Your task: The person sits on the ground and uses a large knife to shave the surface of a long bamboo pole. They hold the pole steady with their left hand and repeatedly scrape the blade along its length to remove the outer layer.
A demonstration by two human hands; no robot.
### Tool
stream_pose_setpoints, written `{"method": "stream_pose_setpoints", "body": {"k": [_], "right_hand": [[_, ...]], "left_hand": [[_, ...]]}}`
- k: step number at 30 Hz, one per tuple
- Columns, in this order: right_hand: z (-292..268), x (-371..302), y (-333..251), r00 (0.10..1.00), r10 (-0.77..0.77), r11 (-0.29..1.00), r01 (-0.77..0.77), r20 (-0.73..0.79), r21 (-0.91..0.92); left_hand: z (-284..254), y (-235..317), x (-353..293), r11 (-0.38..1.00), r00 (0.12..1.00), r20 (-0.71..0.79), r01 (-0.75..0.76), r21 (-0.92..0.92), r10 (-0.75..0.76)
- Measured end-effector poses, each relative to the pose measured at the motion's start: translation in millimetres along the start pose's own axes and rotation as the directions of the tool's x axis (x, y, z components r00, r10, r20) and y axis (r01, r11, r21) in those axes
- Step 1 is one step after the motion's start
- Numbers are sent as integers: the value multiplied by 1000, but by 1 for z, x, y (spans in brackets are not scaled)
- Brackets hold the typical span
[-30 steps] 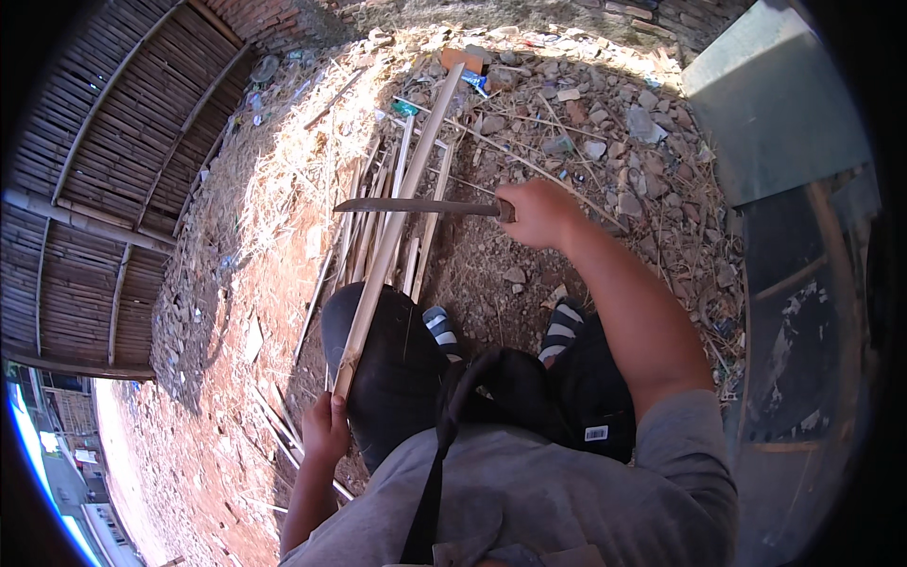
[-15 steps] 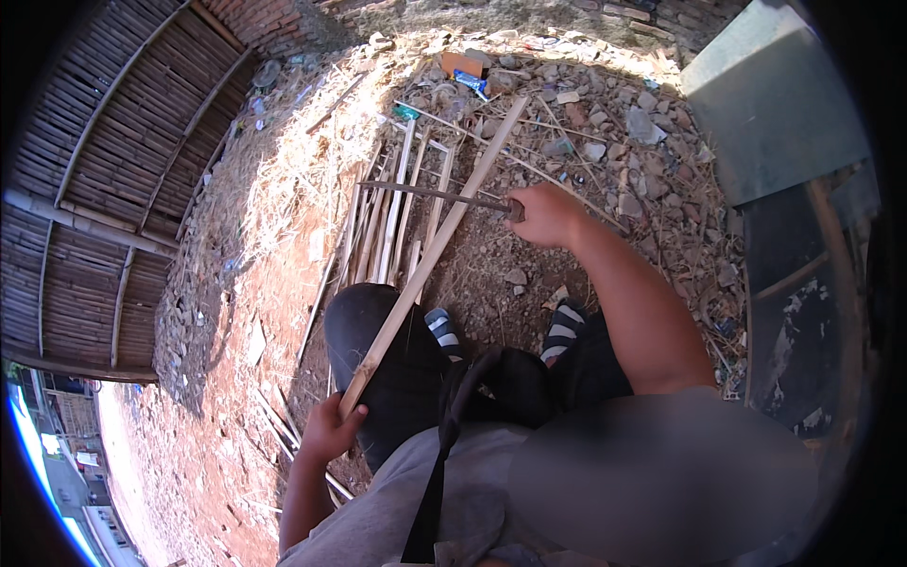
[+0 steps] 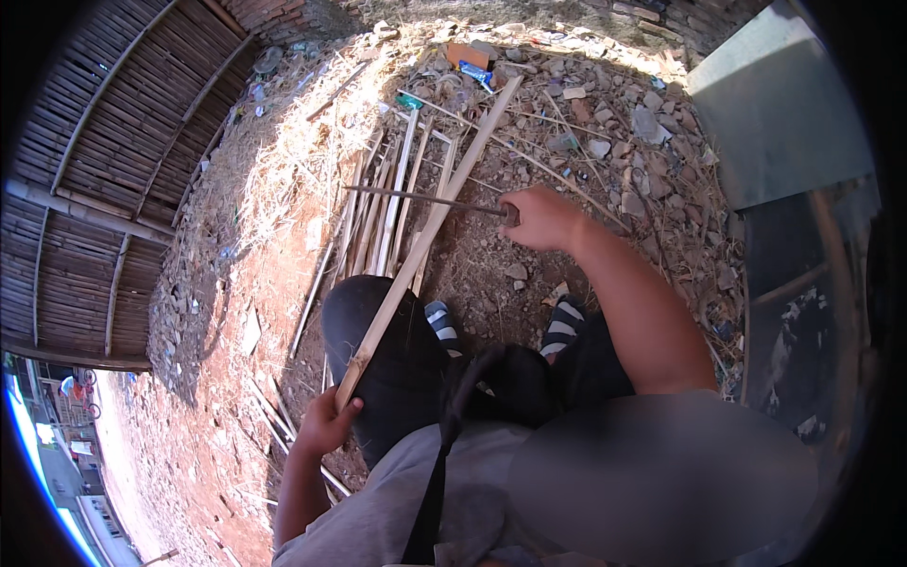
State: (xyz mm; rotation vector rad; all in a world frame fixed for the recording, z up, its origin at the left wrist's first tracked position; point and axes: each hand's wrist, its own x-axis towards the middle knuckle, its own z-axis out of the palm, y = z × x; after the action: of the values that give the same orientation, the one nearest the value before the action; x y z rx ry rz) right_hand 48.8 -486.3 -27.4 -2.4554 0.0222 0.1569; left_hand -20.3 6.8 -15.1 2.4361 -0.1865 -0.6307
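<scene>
A long flat strip of pale wood or bamboo [image 3: 406, 276] slants from my left hip, across my left knee, to the rubble ahead. My left hand [image 3: 328, 421] is closed around its near end, thumb on top. In my right hand [image 3: 540, 217], fingers wrapped round the short handle, is a long-bladed knife [image 3: 397, 195]. Its thin dark blade, seen nearly edge-on, points left and crosses the strip; whether they touch I cannot tell. Beyond my left knee lies a bundle of several thin strips [image 3: 385, 222], partly under the blade.
Stones and broken brick [image 3: 624, 170] cover the ground ahead and right. A bamboo slat wall [image 3: 104, 123] stands at left, a grey panel [image 3: 779, 123] at right. More thin sticks [image 3: 274, 416] lie beside my left arm. My sandalled feet [image 3: 562, 326] are between strip and rubble.
The knife has shifted slightly left, its tip tilting a little. The strip has slid slightly up and left at its far end, and my left hand has moved a little left.
</scene>
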Motion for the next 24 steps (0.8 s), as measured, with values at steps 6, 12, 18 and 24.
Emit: {"method": "stream_pose_setpoints", "body": {"k": [6,12,18,24], "right_hand": [[11,8,32,996,40,998,-43,-84,-46],[0,4,3,998,-21,994,14,-58,-106],[-4,-2,-3,997,50,976,-63,-64,-208],[-43,-16,5,962,165,984,-175,-215,-25]], "left_hand": [[-8,14,4,995,997,61,43,88,-48],[-12,25,2,989,997,42,53,135,-59],[-21,47,0,965,998,33,41,260,-52],[-64,86,15,749,991,-89,-14,662,97]]}}
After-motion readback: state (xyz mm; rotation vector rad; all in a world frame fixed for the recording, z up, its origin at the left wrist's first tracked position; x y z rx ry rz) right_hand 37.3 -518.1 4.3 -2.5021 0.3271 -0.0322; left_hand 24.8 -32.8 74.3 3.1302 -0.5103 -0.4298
